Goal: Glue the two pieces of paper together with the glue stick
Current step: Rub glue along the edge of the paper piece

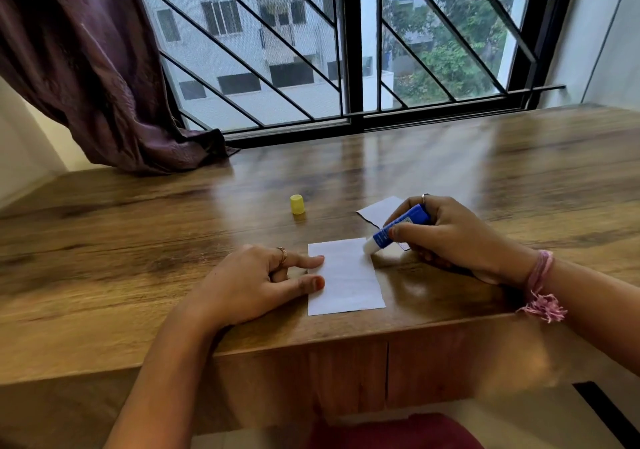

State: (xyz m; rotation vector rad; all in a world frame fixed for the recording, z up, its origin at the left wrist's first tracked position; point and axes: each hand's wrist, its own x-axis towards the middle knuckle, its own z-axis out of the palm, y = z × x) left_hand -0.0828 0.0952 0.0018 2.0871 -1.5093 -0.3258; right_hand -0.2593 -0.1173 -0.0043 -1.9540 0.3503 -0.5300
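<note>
Soft daylight enters through the barred window [346,43] at the far edge of the wooden desk [138,213], leaving pale streaks of glare across its polished top. Short, faint shadows fall toward the camera. The wide lens bends the desk edge and window frame near the corners. The lower right of the picture is smeared with blur, while the centre stays fairly sharp.

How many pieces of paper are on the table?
2: the near paper lies under the left hand's fingertips; the far paper lies behind it, partly hidden by the right hand.
</note>
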